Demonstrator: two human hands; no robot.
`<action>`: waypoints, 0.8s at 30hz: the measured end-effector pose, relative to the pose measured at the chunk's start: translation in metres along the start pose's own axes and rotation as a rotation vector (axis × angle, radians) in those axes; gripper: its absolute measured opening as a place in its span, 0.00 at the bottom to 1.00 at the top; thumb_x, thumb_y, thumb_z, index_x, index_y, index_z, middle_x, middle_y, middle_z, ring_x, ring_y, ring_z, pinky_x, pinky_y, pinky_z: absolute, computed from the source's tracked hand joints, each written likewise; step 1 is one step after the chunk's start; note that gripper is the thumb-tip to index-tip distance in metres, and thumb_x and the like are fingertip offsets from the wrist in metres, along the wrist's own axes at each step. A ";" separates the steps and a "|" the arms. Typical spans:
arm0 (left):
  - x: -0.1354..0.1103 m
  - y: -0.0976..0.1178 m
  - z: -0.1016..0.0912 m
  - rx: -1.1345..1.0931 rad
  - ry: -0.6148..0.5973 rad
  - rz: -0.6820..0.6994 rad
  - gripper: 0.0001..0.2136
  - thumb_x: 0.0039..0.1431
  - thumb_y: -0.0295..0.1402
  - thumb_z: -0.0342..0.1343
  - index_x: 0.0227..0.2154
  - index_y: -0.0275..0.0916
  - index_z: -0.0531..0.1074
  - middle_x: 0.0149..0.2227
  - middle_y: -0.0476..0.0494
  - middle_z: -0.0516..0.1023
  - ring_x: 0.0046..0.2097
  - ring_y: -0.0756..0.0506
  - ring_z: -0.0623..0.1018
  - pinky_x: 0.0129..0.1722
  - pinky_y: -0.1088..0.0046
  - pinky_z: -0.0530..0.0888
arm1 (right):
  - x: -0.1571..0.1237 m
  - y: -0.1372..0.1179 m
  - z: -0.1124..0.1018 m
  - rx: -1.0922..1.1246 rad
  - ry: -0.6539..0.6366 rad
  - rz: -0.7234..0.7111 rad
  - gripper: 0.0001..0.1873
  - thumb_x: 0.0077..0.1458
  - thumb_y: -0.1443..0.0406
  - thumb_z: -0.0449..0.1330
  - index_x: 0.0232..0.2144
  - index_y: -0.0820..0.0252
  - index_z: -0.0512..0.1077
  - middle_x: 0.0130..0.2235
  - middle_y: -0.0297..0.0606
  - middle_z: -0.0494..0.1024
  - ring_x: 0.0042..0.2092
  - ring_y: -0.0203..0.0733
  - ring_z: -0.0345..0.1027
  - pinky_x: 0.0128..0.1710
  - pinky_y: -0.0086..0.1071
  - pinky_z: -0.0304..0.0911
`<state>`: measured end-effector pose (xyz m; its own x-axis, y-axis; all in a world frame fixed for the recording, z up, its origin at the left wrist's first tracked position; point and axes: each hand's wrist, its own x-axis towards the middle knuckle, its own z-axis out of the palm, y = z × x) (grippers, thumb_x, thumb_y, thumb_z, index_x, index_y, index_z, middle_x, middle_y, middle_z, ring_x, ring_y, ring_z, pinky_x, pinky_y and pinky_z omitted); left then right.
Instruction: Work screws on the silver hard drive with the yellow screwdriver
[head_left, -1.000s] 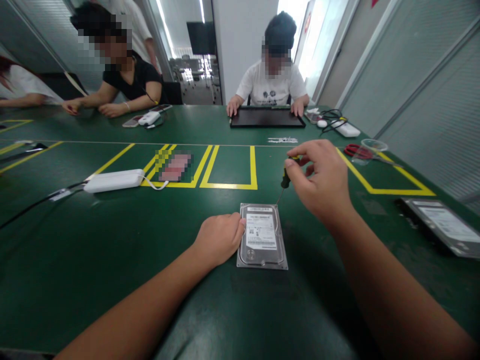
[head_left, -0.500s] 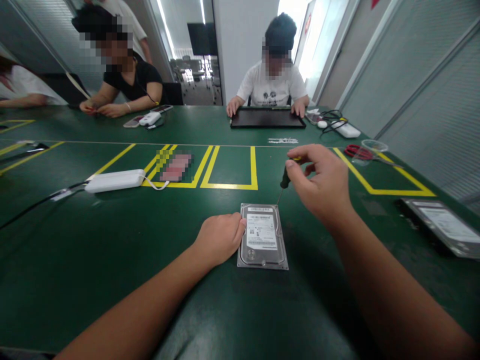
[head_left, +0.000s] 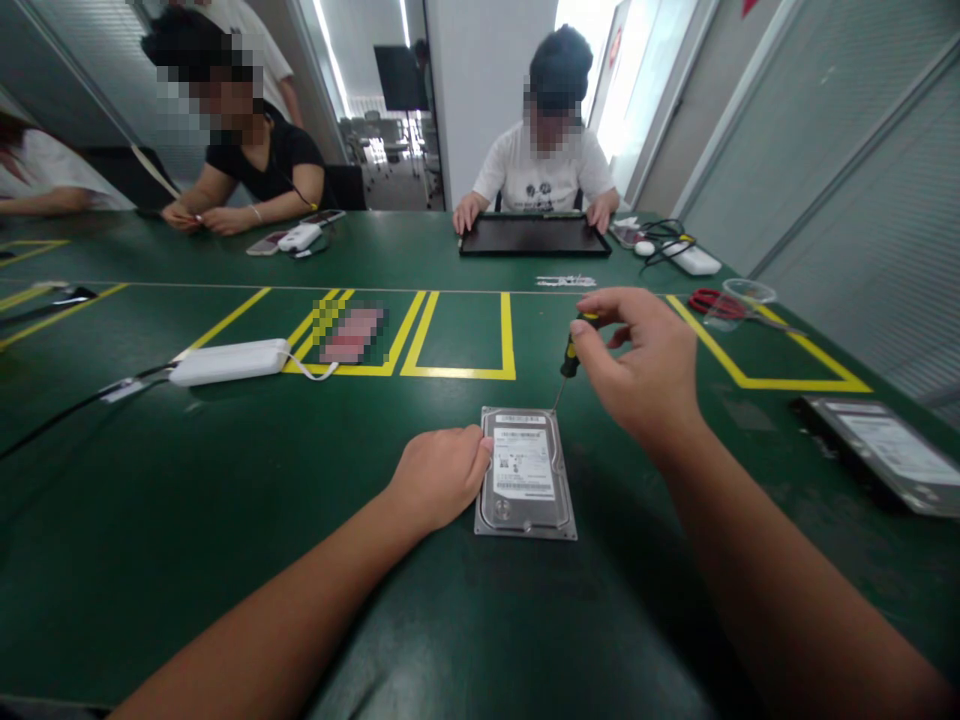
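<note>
A silver hard drive (head_left: 526, 472) with a white label lies flat on the green table (head_left: 225, 480) in front of me. My left hand (head_left: 439, 475) is curled against the drive's left edge and presses on it. My right hand (head_left: 641, 365) pinches a small screwdriver (head_left: 570, 357) with a black and yellow handle. The screwdriver stands nearly upright, with its thin tip at the drive's far right corner.
A second hard drive (head_left: 885, 450) lies at the right. A white power strip (head_left: 227, 360) with a cable sits to the left, inside yellow tape boxes. Red scissors (head_left: 712, 302) lie far right. Across the table, a person holds a dark tray (head_left: 532, 237); other people sit at the far left.
My right hand has shifted slightly on the screwdriver handle, fingers turning. The drive and my left hand have stayed put. The person at the far left has drawn their hands together.
</note>
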<state>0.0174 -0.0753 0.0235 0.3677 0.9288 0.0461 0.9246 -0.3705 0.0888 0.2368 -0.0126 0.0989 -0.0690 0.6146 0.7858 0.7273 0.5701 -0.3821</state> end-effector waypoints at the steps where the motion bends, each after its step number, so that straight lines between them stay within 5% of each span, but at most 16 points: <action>1: 0.000 0.000 0.000 -0.001 -0.001 -0.001 0.20 0.73 0.40 0.34 0.33 0.40 0.69 0.34 0.44 0.79 0.35 0.41 0.79 0.32 0.67 0.68 | 0.000 0.000 0.000 -0.003 0.008 -0.014 0.06 0.54 0.64 0.62 0.36 0.58 0.74 0.38 0.39 0.77 0.35 0.40 0.69 0.33 0.35 0.63; 18: 0.001 0.001 0.000 -0.001 -0.015 -0.014 0.20 0.73 0.40 0.35 0.34 0.40 0.69 0.34 0.44 0.80 0.36 0.41 0.80 0.32 0.66 0.69 | -0.001 -0.001 0.000 -0.023 -0.004 -0.024 0.08 0.54 0.62 0.63 0.36 0.59 0.75 0.37 0.40 0.77 0.35 0.41 0.68 0.35 0.35 0.64; 24: 0.001 0.001 0.000 0.003 -0.016 -0.012 0.20 0.73 0.41 0.34 0.34 0.40 0.69 0.35 0.44 0.80 0.36 0.41 0.80 0.33 0.67 0.70 | -0.003 0.000 0.000 -0.043 -0.032 0.032 0.12 0.57 0.66 0.55 0.41 0.57 0.76 0.37 0.39 0.80 0.36 0.43 0.71 0.38 0.38 0.64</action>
<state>0.0181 -0.0750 0.0235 0.3583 0.9331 0.0296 0.9292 -0.3595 0.0858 0.2371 -0.0140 0.0965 -0.0664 0.6500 0.7570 0.7584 0.5259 -0.3850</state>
